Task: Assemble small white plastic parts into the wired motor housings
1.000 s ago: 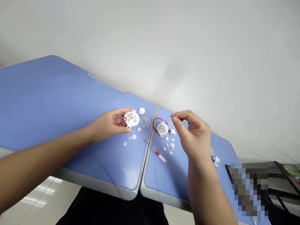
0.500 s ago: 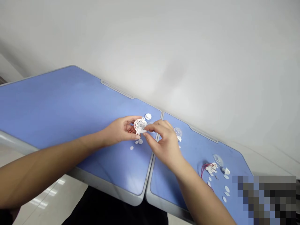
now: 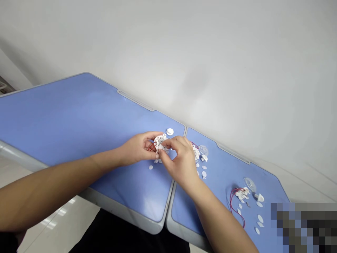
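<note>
My left hand holds a small round white plastic housing with red wires just above the blue table. My right hand is closed in a pinch on the front of that same housing; whatever sits between its fingertips is too small to make out. A second white housing with a red wire and a clear round cover lie on the table right behind my right hand. Small white discs are scattered below both hands.
A white round cap lies just beyond the hands. At the right of the table lie a third white part with red wires, a clear cover and several white discs. A seam splits the two tabletops. A white wall rises behind.
My right hand has come left from over the second housing and closed on the housing in my left hand. The view has shifted, bringing the third part at the right into sight.
</note>
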Demonstrator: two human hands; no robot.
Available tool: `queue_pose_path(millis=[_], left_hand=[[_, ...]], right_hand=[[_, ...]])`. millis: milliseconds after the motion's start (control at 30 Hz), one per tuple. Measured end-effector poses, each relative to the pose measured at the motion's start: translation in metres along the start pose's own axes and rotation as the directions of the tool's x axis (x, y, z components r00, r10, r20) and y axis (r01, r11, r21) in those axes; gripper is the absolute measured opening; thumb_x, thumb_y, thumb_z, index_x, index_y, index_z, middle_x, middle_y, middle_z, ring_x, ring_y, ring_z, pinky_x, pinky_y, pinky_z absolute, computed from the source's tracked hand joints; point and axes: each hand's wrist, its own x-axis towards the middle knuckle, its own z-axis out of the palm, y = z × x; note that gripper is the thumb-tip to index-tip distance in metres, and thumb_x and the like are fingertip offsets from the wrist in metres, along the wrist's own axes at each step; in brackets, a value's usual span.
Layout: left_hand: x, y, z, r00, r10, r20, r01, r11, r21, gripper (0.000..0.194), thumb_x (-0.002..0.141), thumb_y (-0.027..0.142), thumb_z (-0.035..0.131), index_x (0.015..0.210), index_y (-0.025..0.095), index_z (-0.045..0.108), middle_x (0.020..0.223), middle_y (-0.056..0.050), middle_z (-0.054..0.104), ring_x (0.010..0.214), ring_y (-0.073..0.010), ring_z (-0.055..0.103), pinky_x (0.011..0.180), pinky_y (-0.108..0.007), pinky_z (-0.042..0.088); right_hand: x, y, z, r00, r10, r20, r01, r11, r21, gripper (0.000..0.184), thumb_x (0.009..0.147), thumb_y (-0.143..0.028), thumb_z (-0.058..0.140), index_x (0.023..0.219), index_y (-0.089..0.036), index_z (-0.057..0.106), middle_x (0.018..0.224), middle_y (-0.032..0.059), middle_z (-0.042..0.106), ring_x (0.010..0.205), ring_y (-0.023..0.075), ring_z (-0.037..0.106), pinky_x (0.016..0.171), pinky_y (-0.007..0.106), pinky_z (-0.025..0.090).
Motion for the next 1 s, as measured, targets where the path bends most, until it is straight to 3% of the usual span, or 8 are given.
queue_pose_path(millis=[200, 333, 467, 533, 667, 800, 1000], left_hand=[[0.000, -0.002, 0.000, 0.999, 0.013, 0.034, -0.014, 1.000, 0.009, 0.069, 0.067, 0.018, 0.080, 0.130, 0.021, 0.052, 0.097, -0.005, 0.068, 0.084, -0.0142, 0.065, 0.075, -0.027, 0.052], [0.000, -0.002, 0.000, 0.999, 0.001, 0.044, -0.003, 1.000, 0.030, 0.071, 0.066, 0.015, 0.079, 0.131, 0.021, 0.051, 0.097, -0.005, 0.069, 0.084, -0.0165, 0.067, 0.076, -0.031, 0.053], [0.001, -0.002, -0.002, 1.000, 0.010, 0.001, -0.010, 0.999, 0.034, 0.074, 0.066, 0.018, 0.080, 0.133, 0.020, 0.048, 0.106, -0.008, 0.068, 0.092, -0.0176, 0.066, 0.082, -0.033, 0.052], [0.002, -0.002, -0.004, 0.999, 0.011, -0.038, -0.009, 0.998, 0.054, 0.077, 0.065, 0.020, 0.081, 0.134, 0.018, 0.046, 0.108, -0.008, 0.067, 0.093, -0.0171, 0.064, 0.083, -0.032, 0.051], [0.002, 0.000, -0.003, 0.997, 0.002, -0.082, 0.006, 0.995, 0.095, 0.077, 0.065, 0.021, 0.081, 0.134, 0.016, 0.047, 0.102, -0.007, 0.066, 0.086, -0.0150, 0.063, 0.080, -0.031, 0.050], [0.000, 0.003, 0.000, 0.996, 0.019, -0.084, -0.012, 0.996, 0.086, 0.074, 0.064, 0.019, 0.080, 0.131, 0.016, 0.050, 0.097, -0.004, 0.066, 0.080, -0.0136, 0.062, 0.078, -0.030, 0.050], [0.000, 0.002, -0.001, 0.996, 0.022, -0.085, -0.014, 0.995, 0.094, 0.075, 0.064, 0.019, 0.080, 0.132, 0.016, 0.049, 0.096, -0.005, 0.067, 0.081, -0.0141, 0.062, 0.078, -0.031, 0.050]], right_hand=[[0.002, 0.002, 0.000, 1.000, 0.010, -0.021, -0.009, 0.998, 0.058, 0.004, 0.077, -0.020, 0.062, 0.080, -0.022, 0.062, 0.076, 0.0019, 0.062, 0.077, 0.0201, 0.056, 0.075, 0.037, 0.041], [0.005, -0.001, -0.015, 0.998, 0.044, -0.046, -0.037, 0.989, 0.143, 0.004, 0.077, -0.020, 0.061, 0.080, -0.023, 0.062, 0.074, 0.0007, 0.059, 0.077, 0.0190, 0.055, 0.073, 0.036, 0.042], [-0.006, -0.001, -0.030, 0.995, 0.090, 0.040, -0.097, 0.967, 0.236, 0.006, 0.077, -0.020, 0.064, 0.081, -0.023, 0.062, 0.074, -0.0008, 0.057, 0.073, 0.0165, 0.053, 0.069, 0.031, 0.043], [-0.019, 0.001, -0.027, 0.988, 0.098, 0.122, -0.123, 0.967, 0.221, 0.006, 0.076, -0.018, 0.063, 0.079, -0.023, 0.062, 0.073, -0.0005, 0.057, 0.073, 0.0170, 0.053, 0.069, 0.032, 0.043], [-0.047, 0.004, 0.001, 0.965, 0.055, 0.256, -0.090, 0.987, 0.130, 0.010, 0.073, -0.013, 0.062, 0.080, -0.021, 0.062, 0.075, 0.0011, 0.060, 0.076, 0.0193, 0.055, 0.074, 0.035, 0.043], [-0.060, 0.005, 0.022, 0.954, 0.057, 0.294, -0.072, 0.997, 0.039, 0.013, 0.072, -0.012, 0.064, 0.082, -0.021, 0.063, 0.077, 0.0018, 0.062, 0.078, 0.0202, 0.055, 0.075, 0.036, 0.042], [-0.058, 0.006, 0.018, 0.945, 0.073, 0.318, -0.100, 0.993, 0.068, 0.015, 0.073, -0.013, 0.068, 0.085, -0.022, 0.065, 0.078, 0.0014, 0.063, 0.080, 0.0204, 0.056, 0.076, 0.037, 0.043]])
